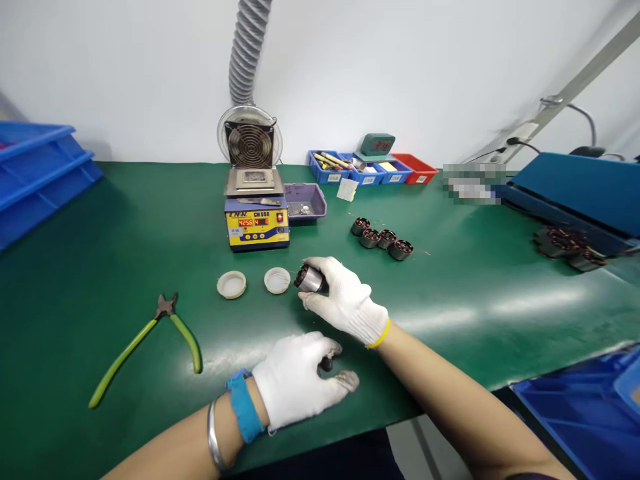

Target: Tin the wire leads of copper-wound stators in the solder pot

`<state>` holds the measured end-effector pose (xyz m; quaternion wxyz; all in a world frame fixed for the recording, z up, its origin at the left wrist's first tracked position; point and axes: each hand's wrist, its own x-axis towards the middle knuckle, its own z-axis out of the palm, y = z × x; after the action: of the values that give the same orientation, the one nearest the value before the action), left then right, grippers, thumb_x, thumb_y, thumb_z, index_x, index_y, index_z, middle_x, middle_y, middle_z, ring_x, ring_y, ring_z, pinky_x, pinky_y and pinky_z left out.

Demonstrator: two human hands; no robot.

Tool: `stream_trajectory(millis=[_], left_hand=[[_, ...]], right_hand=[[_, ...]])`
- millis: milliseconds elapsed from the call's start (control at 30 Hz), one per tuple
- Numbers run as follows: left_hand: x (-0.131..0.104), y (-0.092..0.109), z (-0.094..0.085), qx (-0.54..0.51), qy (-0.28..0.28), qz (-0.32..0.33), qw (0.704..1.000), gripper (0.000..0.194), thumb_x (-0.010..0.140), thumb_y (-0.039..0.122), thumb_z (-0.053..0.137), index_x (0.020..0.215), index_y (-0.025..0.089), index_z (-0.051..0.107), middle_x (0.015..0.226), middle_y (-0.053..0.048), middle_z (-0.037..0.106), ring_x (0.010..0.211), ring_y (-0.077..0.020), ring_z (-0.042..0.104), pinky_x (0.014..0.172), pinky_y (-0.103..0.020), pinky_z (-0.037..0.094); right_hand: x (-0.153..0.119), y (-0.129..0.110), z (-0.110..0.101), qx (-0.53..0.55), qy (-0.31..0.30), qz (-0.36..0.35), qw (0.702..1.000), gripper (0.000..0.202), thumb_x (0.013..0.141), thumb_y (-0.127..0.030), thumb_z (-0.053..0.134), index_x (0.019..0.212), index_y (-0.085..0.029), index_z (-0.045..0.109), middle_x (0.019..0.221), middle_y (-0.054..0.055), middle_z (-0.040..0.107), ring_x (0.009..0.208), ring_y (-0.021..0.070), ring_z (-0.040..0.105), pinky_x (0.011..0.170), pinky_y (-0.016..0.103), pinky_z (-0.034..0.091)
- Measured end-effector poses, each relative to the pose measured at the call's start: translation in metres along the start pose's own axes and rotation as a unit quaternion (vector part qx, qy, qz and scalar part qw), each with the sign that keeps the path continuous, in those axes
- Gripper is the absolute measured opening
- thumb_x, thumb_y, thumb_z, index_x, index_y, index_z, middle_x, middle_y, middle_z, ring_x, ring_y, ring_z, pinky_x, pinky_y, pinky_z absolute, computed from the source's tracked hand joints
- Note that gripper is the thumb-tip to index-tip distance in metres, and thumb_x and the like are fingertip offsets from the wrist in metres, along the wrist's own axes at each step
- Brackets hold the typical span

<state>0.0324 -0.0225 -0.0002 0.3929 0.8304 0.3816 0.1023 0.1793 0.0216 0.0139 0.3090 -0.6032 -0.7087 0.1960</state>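
On the green bench mat [125, 220], mid-tabletop, the right hand [345, 300] closes around a motor stator [309, 279] beside a white cap [277, 280]. The left hand [295, 380] pinches something small and dark, unidentifiable. The stator looks rigid and dense with delicate copper windings, best held by its smooth metal casing.

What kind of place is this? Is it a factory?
Probably an electronics assembly bench in a factory. A solder pot sits under a fume hose, small motor stators wait in a row, and the gloved right hand holds one.
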Motion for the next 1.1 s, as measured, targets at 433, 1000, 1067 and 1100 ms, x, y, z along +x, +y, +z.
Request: stream_trajectory(millis=[433,1000,1067,1100], left_hand=[[-0.004,-0.003,-0.002,0.050,-0.018,0.002,0.999,0.037,0.086,0.057,0.050,0.088,0.023,0.065,0.086,-0.004,0.066,0.076,-0.0238,0.063,0.058,-0.030,0.036],[-0.004,-0.004,-0.004,0.029,-0.022,0.010,0.999,0.045,0.086,0.057,0.047,0.104,0.022,0.070,0.094,-0.008,0.070,0.085,-0.0297,0.066,0.067,-0.036,0.047],[-0.004,-0.004,-0.004,0.029,-0.021,0.012,0.999,0.045,0.086,0.056,0.047,0.104,0.022,0.070,0.094,-0.008,0.070,0.085,-0.0296,0.066,0.068,-0.036,0.047],[-0.004,-0.004,-0.004,0.030,-0.019,0.012,0.999,0.045,0.086,0.056,0.046,0.104,0.022,0.070,0.093,-0.008,0.070,0.084,-0.0296,0.066,0.067,-0.036,0.047]], right_hand=[[0.040,-0.032,0.012,-0.148,-0.104,0.120,0.976,0.049,0.070,-0.032,0.077,0.118,-0.031,0.065,0.112,0.000,0.064,0.104,0.0279,0.060,0.077,0.034,0.049],[0.046,-0.040,0.013,-0.498,-0.143,-0.166,0.839,0.032,0.104,-0.025,0.037,0.124,-0.025,0.061,0.134,0.008,0.053,0.100,0.0284,0.055,0.074,0.039,0.048],[0.046,-0.040,0.015,-0.508,-0.140,-0.171,0.833,0.033,0.105,-0.026,0.033,0.126,-0.026,0.059,0.135,0.007,0.052,0.099,0.0279,0.054,0.073,0.039,0.046],[0.048,-0.040,0.013,-0.511,-0.138,-0.173,0.831,0.034,0.105,-0.027,0.033,0.128,-0.027,0.058,0.136,0.007,0.052,0.099,0.0277,0.053,0.074,0.039,0.046]])
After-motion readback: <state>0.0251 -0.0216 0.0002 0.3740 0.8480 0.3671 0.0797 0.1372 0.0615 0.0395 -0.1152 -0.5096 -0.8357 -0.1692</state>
